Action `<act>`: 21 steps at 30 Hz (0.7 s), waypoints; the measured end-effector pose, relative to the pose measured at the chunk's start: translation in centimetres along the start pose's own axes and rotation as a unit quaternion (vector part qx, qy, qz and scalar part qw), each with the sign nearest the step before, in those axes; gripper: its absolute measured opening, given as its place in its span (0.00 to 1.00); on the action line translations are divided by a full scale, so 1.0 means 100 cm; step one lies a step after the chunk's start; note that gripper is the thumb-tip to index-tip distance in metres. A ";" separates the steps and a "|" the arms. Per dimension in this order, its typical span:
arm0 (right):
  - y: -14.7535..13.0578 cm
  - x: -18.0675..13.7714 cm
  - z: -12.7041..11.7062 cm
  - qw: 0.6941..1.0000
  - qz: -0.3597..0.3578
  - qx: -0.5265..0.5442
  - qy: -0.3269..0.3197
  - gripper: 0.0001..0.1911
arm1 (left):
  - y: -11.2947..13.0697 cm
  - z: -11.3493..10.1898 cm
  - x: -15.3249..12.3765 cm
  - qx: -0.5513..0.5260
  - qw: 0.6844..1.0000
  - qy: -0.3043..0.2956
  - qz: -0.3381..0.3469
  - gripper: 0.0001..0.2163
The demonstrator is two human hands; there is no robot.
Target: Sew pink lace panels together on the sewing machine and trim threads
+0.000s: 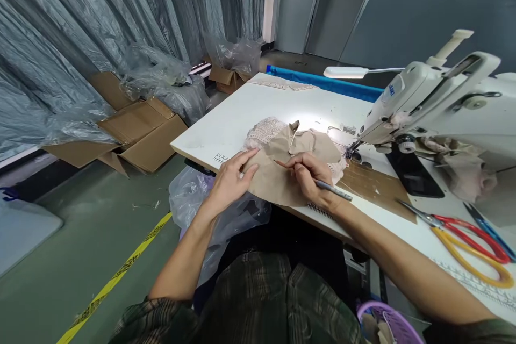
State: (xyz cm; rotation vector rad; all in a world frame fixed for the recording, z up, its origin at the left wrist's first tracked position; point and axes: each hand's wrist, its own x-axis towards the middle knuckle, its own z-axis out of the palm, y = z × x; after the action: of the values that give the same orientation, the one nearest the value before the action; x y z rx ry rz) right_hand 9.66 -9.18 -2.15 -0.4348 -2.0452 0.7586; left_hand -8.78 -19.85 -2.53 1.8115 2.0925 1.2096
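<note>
My right hand (pixel 309 174) is closed around a slim pencil (pixel 334 190) with a grey barrel. Its brown tip points left over a beige fabric piece (pixel 268 177). On the left edge of that fabric lies my left hand (pixel 230 180), thumb and fingers apart, pressing it against the table. The fabric is bunched and folded at its far side. Behind and beside it, pale pink lace (pixel 264 131) shows on the white tabletop (pixel 217 123). The parts of the cloth under my right hand are hidden.
A white sewing machine (pixel 407 91) stands at right, with a lamp (pixel 345 72). Near it lie a dark phone (pixel 415 172) and scissors (pixel 471 242) with red and yellow handles. Cardboard boxes (pixel 141 129) sit on the floor at left; a purple basket (pixel 389 317) is below.
</note>
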 end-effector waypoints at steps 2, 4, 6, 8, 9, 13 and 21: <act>0.001 -0.001 0.000 1.000 -0.019 -0.013 -0.009 0.10 | 0.000 0.000 -0.001 0.011 1.000 0.003 -0.002 0.18; 0.001 0.000 0.001 0.997 -0.052 -0.057 -0.029 0.10 | 0.000 0.003 -0.001 0.021 1.000 0.009 0.000 0.18; 0.001 0.002 0.004 0.989 -0.084 -0.111 -0.047 0.10 | -0.001 0.006 0.000 0.020 1.000 0.020 0.006 0.18; 0.002 0.004 0.006 0.983 -0.104 -0.141 -0.051 0.10 | -0.002 0.009 0.000 0.017 0.999 0.032 0.012 0.17; 0.002 0.005 0.007 0.982 -0.109 -0.146 -0.052 0.10 | -0.002 0.010 0.000 0.018 0.999 0.037 0.013 0.17; 0.002 0.005 0.006 0.981 -0.097 -0.147 -0.078 0.09 | -0.002 0.011 -0.001 0.022 0.999 0.041 0.010 0.17; -0.002 0.003 -0.002 0.991 -0.039 -0.121 -0.032 0.10 | -0.002 0.011 -0.003 0.036 0.998 0.037 0.021 0.17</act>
State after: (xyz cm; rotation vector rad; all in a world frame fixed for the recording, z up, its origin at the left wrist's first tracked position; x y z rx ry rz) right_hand 9.62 -9.10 -1.76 -0.4685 -2.2104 0.4840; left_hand -8.20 -19.55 -3.50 1.8776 2.1759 1.2444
